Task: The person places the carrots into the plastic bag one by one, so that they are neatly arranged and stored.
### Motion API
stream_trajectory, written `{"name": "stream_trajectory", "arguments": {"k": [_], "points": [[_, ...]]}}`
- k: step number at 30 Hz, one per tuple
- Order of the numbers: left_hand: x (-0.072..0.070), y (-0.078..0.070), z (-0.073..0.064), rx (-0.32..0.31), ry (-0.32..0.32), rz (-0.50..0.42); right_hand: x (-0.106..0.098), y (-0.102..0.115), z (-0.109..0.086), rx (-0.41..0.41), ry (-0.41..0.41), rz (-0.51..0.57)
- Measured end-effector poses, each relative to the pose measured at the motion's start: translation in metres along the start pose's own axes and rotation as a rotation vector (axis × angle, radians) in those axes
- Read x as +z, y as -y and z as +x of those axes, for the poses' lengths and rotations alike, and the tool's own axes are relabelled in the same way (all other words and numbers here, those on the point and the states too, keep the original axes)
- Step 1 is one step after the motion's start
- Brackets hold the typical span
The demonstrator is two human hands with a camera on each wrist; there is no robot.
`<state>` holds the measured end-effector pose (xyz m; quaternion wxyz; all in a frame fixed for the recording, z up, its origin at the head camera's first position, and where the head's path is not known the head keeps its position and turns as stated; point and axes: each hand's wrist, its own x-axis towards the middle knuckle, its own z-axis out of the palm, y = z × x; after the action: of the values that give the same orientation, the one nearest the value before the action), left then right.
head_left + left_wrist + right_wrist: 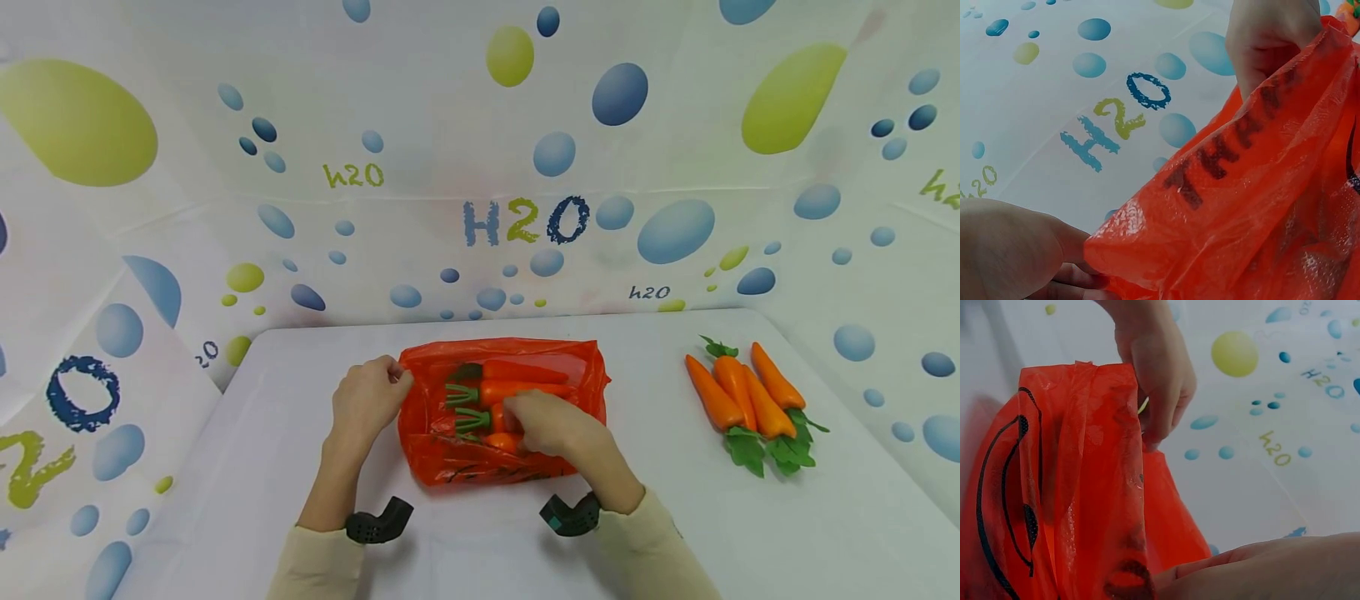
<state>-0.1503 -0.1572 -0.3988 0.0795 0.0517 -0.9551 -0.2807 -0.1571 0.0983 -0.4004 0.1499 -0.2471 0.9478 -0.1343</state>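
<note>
A red plastic bag (427, 454) with dark printing lies on the white table, its opening spread wide. Inside it, several orange toy carrots (525, 371) lie side by side, green stems toward the left. My left hand (371, 398) pinches the bag's left edge near the upper corner; in the left wrist view the thumb and fingers meet at the film. Reaching in from the right, my right hand (558, 425) grips one carrot (497, 418) in the bag. Its fingertips are partly hidden there, and the right wrist view shows them behind the red film (1104, 487).
To the right of the bag, several more orange carrots (738, 387) with green leaves lie in a group on the table (652, 517). A white cloth (420, 92) with blue and green spots hangs behind the table.
</note>
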Motion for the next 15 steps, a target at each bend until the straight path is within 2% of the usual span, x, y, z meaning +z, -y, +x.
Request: {"name": "stream_trajectory", "arguments": {"k": [15], "points": [[0.0008,-0.0008,0.0003,-0.007,0.008,0.004,-0.0004,0.0004,0.0001,0.011,-0.029,0.001]]}}
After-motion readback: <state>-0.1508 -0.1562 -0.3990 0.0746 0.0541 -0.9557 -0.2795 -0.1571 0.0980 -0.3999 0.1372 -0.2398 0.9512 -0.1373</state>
